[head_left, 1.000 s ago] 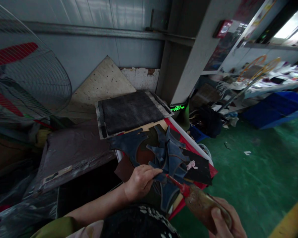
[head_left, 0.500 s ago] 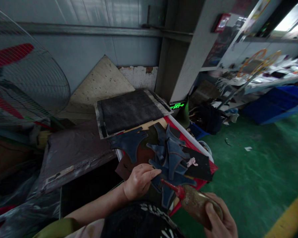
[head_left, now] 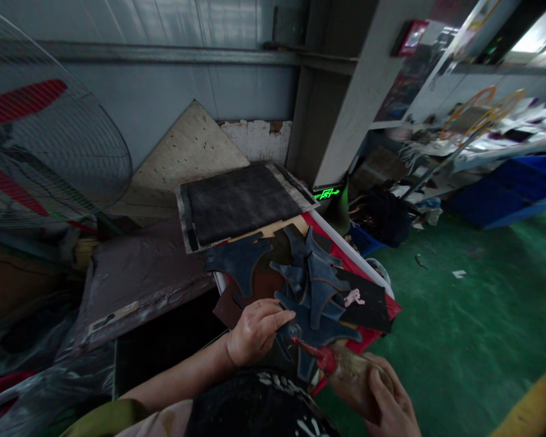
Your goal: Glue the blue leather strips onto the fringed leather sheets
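Blue pieces (head_left: 316, 321) lay overlapped on the table (head_left: 351, 251), the lowest ones by its near edge. Left hand (head_left: 257, 334) at their left side, fingers curled in, thumb tip over one piece; could not tell whether it was pinched. Right hand (head_left: 391, 397) gripped the bottle (head_left: 352, 379), body outside the near edge. Its long axis slanted from the right palm up and leftward, red nozzle (head_left: 313, 353) leading, tip just beside the left fingertips; contact with the piece unclear. Left hand sat nearer the tip.
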The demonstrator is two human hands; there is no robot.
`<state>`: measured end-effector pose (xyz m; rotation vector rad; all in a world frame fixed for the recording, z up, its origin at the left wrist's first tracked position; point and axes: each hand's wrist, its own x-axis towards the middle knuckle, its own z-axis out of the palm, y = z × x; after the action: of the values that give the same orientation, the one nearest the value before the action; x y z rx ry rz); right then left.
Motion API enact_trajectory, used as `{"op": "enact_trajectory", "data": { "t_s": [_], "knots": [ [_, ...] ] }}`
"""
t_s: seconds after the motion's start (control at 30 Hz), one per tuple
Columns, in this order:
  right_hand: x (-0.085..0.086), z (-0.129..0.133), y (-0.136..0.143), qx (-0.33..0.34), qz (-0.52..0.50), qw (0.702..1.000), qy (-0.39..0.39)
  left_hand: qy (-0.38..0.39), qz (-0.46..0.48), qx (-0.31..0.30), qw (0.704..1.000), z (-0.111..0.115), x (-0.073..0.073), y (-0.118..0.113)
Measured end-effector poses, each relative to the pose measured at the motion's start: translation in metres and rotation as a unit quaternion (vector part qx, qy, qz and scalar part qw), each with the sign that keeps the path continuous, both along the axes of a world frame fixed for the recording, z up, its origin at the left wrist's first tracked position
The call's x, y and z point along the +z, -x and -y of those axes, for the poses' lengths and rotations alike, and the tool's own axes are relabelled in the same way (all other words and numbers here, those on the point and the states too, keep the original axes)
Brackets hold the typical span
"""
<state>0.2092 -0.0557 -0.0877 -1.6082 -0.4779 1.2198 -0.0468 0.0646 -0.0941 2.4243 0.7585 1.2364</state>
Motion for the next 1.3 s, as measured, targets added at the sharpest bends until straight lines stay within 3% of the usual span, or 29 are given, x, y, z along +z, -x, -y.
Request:
{"op": "enact_trajectory", "data": {
  "t_s": [0.2,0.43,0.7,0.9,1.0,1.07,1.23,1.3],
  "knots": [
    [0.002,-0.002,-0.004,0.061,0.154,0.985,-0.04,-0.001,-0.004,0.016,1.0,0.001,0.002,0.0],
    [-0.014,-0.009,0.004,0.027,0.127,0.989,-0.063,0.001,-0.006,0.016,1.0,0.001,0.002,0.005],
    [-0.007,-0.015,0.015,0.034,0.065,0.996,-0.054,-0.007,-0.004,0.019,1.0,0.004,0.001,0.008],
    [0.005,-0.005,0.009,0.101,0.274,0.954,-0.066,0.0,-0.012,0.015,1.0,0.006,-0.005,0.016],
    [0.005,-0.004,0.007,0.104,0.304,0.944,-0.073,-0.004,-0.008,0.019,1.0,0.007,-0.007,0.018],
    [0.0,-0.006,0.011,0.09,0.278,0.954,-0.075,-0.004,-0.004,0.022,1.0,0.007,-0.007,0.019],
    [-0.025,-0.014,0.022,-0.003,0.105,0.993,-0.053,0.002,-0.009,0.025,1.0,0.009,-0.008,0.024],
    [-0.034,-0.013,0.018,-0.038,0.111,0.992,-0.038,0.007,-0.016,0.028,0.999,0.009,-0.007,0.027]
  ]
}}
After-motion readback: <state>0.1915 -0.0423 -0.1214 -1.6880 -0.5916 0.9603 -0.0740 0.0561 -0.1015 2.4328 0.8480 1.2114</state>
